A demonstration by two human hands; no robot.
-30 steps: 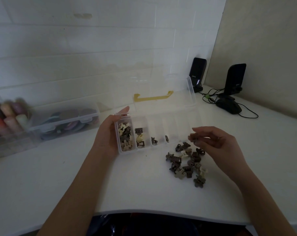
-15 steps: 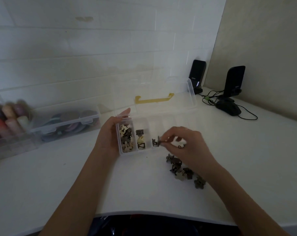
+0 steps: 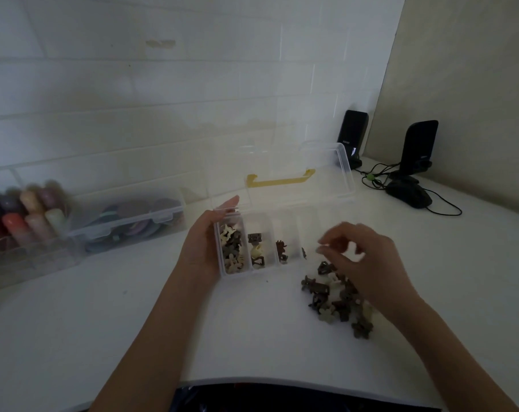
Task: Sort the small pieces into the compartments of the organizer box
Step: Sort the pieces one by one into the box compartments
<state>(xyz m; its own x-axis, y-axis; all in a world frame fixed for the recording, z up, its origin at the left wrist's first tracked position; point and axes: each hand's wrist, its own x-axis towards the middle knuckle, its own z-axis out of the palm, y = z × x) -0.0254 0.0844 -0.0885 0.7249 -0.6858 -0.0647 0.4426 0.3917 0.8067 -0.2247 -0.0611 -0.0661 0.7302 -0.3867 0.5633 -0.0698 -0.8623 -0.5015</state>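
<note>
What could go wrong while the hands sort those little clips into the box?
The right hand hovers over the loose pile, so a careless sweep could scatter clips across the table. The box's leftmost compartment already looks full, so more pieces might spill over the divider into the next one.

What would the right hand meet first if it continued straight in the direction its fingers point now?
Probably the organizer box: the right hand points its loosely curled fingers left toward the right-side compartments. Depth is unclear, so it may pass just above the rim.
</note>
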